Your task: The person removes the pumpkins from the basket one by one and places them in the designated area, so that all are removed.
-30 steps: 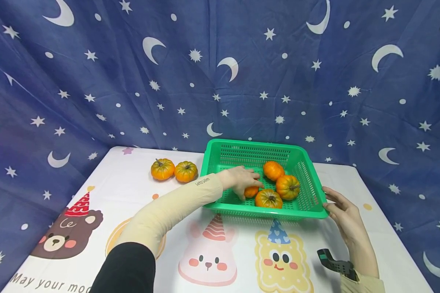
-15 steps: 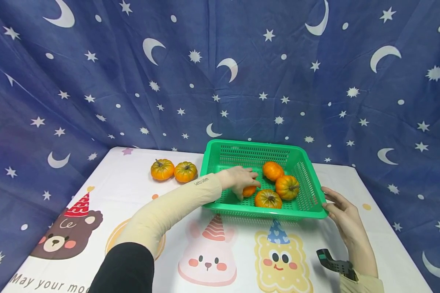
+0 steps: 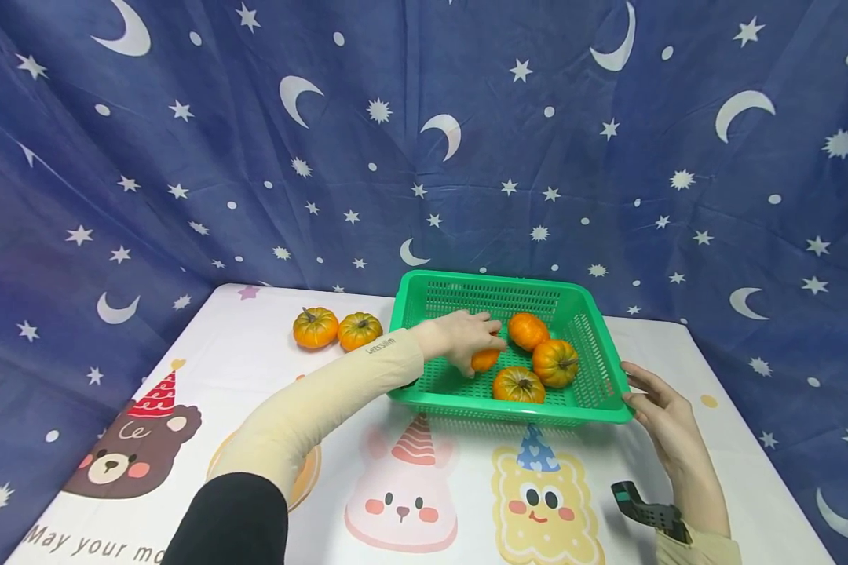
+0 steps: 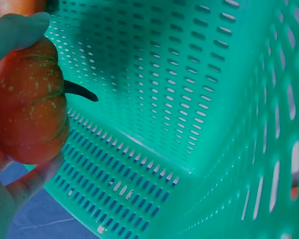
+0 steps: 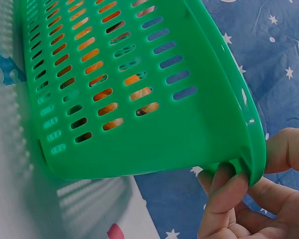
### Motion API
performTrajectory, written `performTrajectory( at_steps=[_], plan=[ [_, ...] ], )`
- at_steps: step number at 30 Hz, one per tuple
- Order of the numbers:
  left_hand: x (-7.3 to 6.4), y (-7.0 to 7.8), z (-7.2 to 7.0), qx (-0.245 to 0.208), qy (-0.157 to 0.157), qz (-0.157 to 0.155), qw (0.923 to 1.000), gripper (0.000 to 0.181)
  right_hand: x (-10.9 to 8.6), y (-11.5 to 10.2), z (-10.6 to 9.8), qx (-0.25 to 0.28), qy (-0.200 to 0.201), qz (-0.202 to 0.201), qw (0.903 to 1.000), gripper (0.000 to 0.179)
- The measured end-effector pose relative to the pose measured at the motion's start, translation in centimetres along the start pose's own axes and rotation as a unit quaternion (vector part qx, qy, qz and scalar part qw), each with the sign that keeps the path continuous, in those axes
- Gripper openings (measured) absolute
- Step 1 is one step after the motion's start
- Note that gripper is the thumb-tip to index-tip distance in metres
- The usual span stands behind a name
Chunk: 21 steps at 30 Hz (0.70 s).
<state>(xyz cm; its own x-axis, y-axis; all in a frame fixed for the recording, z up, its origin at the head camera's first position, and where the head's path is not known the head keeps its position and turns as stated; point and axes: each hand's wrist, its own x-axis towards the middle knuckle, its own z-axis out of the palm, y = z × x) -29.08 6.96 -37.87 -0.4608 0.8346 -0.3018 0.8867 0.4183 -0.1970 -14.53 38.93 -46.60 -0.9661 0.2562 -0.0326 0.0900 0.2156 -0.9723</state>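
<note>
My left hand (image 3: 466,341) reaches into the green plastic basket (image 3: 509,408) and grips a small orange pumpkin (image 3: 485,360). In the left wrist view the thumb lies over one side of this pumpkin (image 4: 30,107) and fingers support the other; its dark stem points at the basket wall. Three more small pumpkins sit in the basket: a plain orange one (image 3: 528,331), a green-striped one (image 3: 555,363) and another striped one (image 3: 519,385) near the front wall. At the basket's right end my right hand (image 3: 667,416) pinches the rim, thumb and fingers on either side in the right wrist view.
Two striped pumpkins, one (image 3: 316,327) beside the other (image 3: 360,332), stand on the table left of the basket. A white cloth with cartoon prints covers the table (image 3: 473,510). Behind rises a blue curtain (image 3: 480,157) with moons and stars.
My left hand has risen slightly, bringing the gripped pumpkin up with it. My right hand stays on the basket rim, and the other pumpkins keep their places.
</note>
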Motion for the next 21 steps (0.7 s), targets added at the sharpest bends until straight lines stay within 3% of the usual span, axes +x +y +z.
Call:
performTrajectory(
  at_steps=[5, 14, 21],
  plan=[
    [-0.5, -0.2, -0.6, -0.014, 0.013, -0.002, 0.9998, 0.074, -1.4, -2.2, 0.7, 0.005, -0.011, -0.010, 0.9999, 0.053],
    [-1.4, -0.5, -1.5, -0.042, 0.045, -0.004, 0.9981, 0.073, 1.7, 3.0, -0.9, 0.013, 0.001, -0.019, 0.9997, 0.052],
    [-2.0, -0.3, -2.1, -0.043, 0.058, 0.003, 0.9974, 0.073, 2.1, 3.7, -0.9, 0.010, 0.016, -0.016, 0.9997, 0.051]
  ],
)
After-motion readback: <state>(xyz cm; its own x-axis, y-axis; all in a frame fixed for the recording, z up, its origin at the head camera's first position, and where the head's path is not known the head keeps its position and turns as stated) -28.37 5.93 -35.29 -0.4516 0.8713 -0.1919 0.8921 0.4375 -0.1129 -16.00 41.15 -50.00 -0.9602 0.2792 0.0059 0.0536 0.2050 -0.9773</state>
